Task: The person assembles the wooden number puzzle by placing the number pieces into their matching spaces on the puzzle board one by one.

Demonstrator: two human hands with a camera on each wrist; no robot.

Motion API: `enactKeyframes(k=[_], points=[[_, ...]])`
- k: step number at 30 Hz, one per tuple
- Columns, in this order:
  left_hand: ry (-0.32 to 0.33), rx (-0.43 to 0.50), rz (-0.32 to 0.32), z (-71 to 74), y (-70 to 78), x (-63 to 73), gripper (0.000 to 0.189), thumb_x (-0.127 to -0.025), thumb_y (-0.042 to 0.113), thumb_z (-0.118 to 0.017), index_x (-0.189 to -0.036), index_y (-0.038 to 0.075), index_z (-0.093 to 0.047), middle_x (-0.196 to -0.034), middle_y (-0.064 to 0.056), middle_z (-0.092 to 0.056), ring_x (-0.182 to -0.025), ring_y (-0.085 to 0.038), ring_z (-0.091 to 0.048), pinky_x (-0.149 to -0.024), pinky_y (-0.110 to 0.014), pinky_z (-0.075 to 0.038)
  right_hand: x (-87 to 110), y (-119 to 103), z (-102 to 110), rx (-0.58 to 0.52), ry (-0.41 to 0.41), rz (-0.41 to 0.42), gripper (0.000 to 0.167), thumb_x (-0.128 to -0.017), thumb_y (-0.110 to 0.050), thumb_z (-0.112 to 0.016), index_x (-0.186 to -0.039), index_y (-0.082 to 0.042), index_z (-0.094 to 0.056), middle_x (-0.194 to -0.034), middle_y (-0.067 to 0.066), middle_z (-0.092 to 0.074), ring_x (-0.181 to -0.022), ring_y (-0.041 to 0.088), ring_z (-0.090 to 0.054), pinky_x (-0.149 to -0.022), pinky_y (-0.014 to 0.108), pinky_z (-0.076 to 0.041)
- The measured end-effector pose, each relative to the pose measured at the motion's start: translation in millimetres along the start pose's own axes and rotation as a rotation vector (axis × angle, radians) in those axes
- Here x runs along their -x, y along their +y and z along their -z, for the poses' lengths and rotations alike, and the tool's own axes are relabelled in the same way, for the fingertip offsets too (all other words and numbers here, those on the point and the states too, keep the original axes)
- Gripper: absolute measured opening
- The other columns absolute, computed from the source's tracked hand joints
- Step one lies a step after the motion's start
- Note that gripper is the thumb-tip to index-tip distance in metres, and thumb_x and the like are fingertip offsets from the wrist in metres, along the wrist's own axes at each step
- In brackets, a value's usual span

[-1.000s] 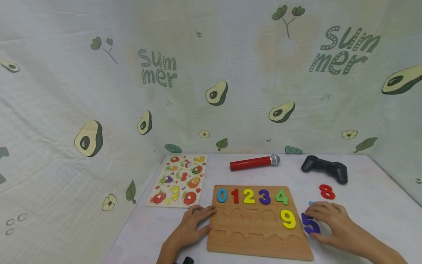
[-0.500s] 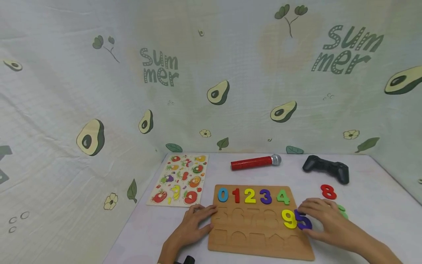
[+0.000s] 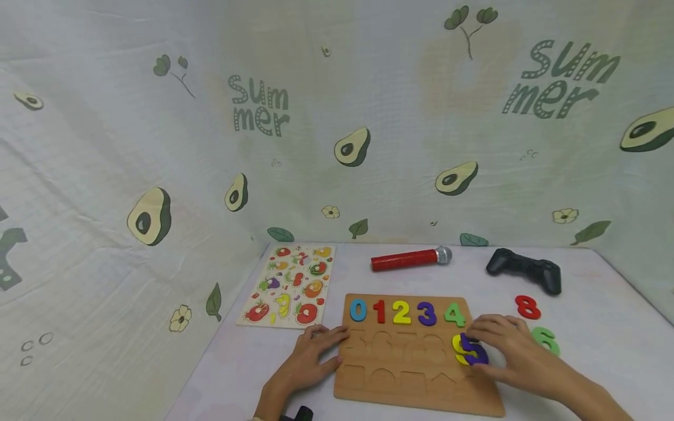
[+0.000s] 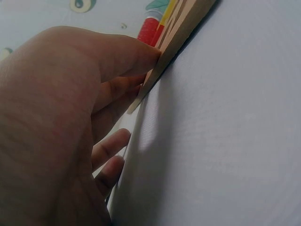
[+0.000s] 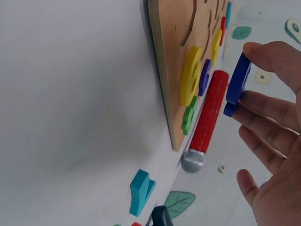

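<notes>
My right hand [image 3: 508, 351] pinches a purple number 5 [image 3: 475, 351] between thumb and fingers. In the right wrist view this 5 [image 5: 238, 82] is held up off the board. From the head view it overlaps a yellow number 9 [image 3: 458, 345], which sits in the second row of the wooden number board [image 3: 400, 386]. Numbers 0 [image 3: 358, 310], 1 [image 3: 379, 311], 2 [image 3: 401, 313], 3 [image 3: 427, 314] and 4 [image 3: 454, 314] fill the top row. My left hand [image 3: 305, 362] touches the board's left edge with thumb and fingers, as the left wrist view also shows.
To the right lie a red 8 [image 3: 528, 307] and a green 6 [image 3: 544, 340]. A teal piece [image 5: 141, 193] shows in the right wrist view. Farther back are a fruit puzzle board [image 3: 289, 286], a red microphone [image 3: 411, 259] and a black game controller [image 3: 523, 270].
My right hand has carried the 5 leftward from the table beside the board to over the 9. The green 6 has come into sight. My left hand stays at the board's edge.
</notes>
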State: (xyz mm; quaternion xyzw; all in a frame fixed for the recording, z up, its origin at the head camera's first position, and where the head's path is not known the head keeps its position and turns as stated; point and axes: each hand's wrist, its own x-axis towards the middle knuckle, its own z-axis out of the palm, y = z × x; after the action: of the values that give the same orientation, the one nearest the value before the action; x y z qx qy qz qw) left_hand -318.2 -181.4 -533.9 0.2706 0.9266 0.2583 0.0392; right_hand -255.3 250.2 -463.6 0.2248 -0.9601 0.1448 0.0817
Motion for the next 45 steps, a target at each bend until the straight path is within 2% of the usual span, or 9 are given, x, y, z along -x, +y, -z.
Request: enactKeyframes(k=[5,16,25,32,39,45], points=[[-0.003,0.002,-0.005,0.9,0.9,-1.1,0.051,-0.099,0.051,-0.055,-0.147,0.037,-0.050,-0.153,0.016,-0.043,-0.129,-0.023,-0.034,-0.102,-0.058,-0.029,-3.9,-3.0,-1.5,-0.023,-0.020,0.005,0.052,-0.076,-0.053,-0.082,-0.116,-0.022,-0.073,-0.120,-0.004,-0.065,-0.121,0.033,-0.052,-0.098,0.063,-0.030],[0.002,-0.022,-0.016,-0.6,0.1,-2.6,0.051,-0.099,0.053,-0.053,-0.148,0.038,-0.049,-0.153,0.017,-0.042,-0.129,-0.021,-0.034,-0.102,-0.056,-0.030,-11.7,-8.2,-6.1,-0.014,-0.047,0.010,0.049,-0.076,-0.045,-0.084,-0.116,-0.020,-0.073,-0.120,-0.004,-0.064,-0.122,0.033,-0.051,-0.100,0.064,-0.028],[0.008,-0.018,0.000,-1.6,0.0,-1.8,0.051,-0.099,0.052,-0.055,-0.147,0.039,-0.049,-0.153,0.017,-0.043,-0.129,-0.022,-0.034,-0.102,-0.057,-0.031,-17.8,-13.7,-8.9,0.003,-0.047,0.036,0.047,-0.077,-0.047,-0.083,-0.114,-0.021,-0.074,-0.119,-0.005,-0.065,-0.120,0.032,-0.053,-0.098,0.065,-0.031],[0.007,0.003,0.003,-3.0,-1.8,-1.3,0.050,-0.099,0.051,-0.054,-0.147,0.038,-0.050,-0.153,0.018,-0.042,-0.131,-0.023,-0.033,-0.102,-0.057,-0.030,-22.4,-17.8,-11.7,-0.036,-0.075,0.038,0.048,-0.077,-0.045,-0.084,-0.116,-0.020,-0.073,-0.121,-0.004,-0.064,-0.121,0.033,-0.052,-0.099,0.064,-0.029],[0.008,-0.003,0.006,-1.6,-0.2,-0.6,0.051,-0.099,0.053,-0.053,-0.147,0.037,-0.050,-0.153,0.017,-0.043,-0.132,-0.024,-0.033,-0.102,-0.057,-0.030,-25.5,-22.4,-13.3,-0.072,-0.062,0.056,0.049,-0.079,-0.049,-0.081,-0.118,-0.020,-0.072,-0.121,-0.005,-0.064,-0.120,0.030,-0.053,-0.101,0.063,-0.029],[0.011,-0.001,0.008,-0.9,0.1,-0.2,0.051,-0.099,0.053,-0.053,-0.147,0.037,-0.051,-0.153,0.017,-0.043,-0.132,-0.023,-0.033,-0.102,-0.057,-0.030,-28.5,-26.5,-16.6,-0.096,-0.053,0.064,0.047,-0.080,-0.046,-0.082,-0.118,-0.020,-0.073,-0.120,-0.008,-0.064,-0.122,0.028,-0.051,-0.103,0.062,-0.026]])
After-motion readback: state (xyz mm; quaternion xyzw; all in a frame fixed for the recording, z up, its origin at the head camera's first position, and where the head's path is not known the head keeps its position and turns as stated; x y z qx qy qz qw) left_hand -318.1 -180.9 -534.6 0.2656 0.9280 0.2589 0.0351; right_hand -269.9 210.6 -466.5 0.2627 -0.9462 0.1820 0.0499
